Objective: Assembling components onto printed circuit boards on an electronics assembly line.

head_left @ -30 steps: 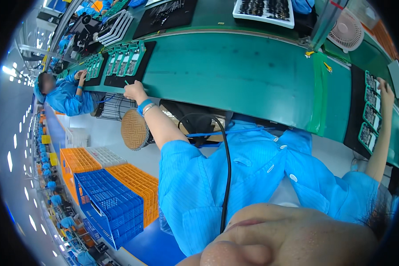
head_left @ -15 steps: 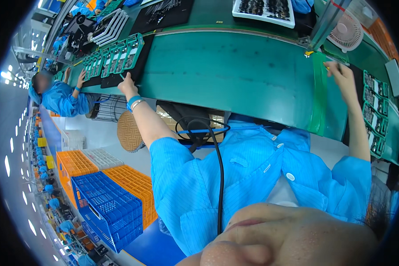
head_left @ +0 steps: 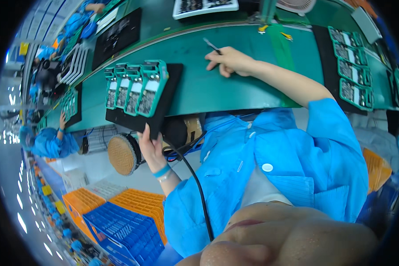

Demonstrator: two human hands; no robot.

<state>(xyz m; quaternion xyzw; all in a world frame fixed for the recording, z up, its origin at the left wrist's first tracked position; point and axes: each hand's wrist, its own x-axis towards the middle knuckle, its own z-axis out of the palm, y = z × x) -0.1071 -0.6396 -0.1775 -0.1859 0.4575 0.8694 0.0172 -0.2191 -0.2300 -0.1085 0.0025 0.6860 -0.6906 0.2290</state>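
Note:
My left hand (head_left: pixel 150 148) pinches the near corner of a black mat (head_left: pixel 166 99) that juts past the bench's front edge. On that mat stand several green-framed circuit boards (head_left: pixel 147 91) in a row, with white and grey parts in them. Over the bench, right of the mat, my right hand (head_left: pixel 235 61) is closed round a slim dark pen-like tool (head_left: pixel 212 45). Its tip points up and left, away from the boards; its exact kind cannot be made out.
A second black mat (head_left: pixel 326 57) with similar boards (head_left: pixel 352 66) lies at the right. Green tape (head_left: pixel 281 48) crosses the bench near two yellow-ended pieces. A white tray (head_left: pixel 205 7) stands beyond the rail. A co-worker sits far left. Blue crates (head_left: pixel 124 230) and a woven stool (head_left: pixel 122 155) stand below.
My left hand has drawn the mat with its boards toward me and right, away from the other boards. My right hand has come left from the green tape, and the slim tool now shows in it.

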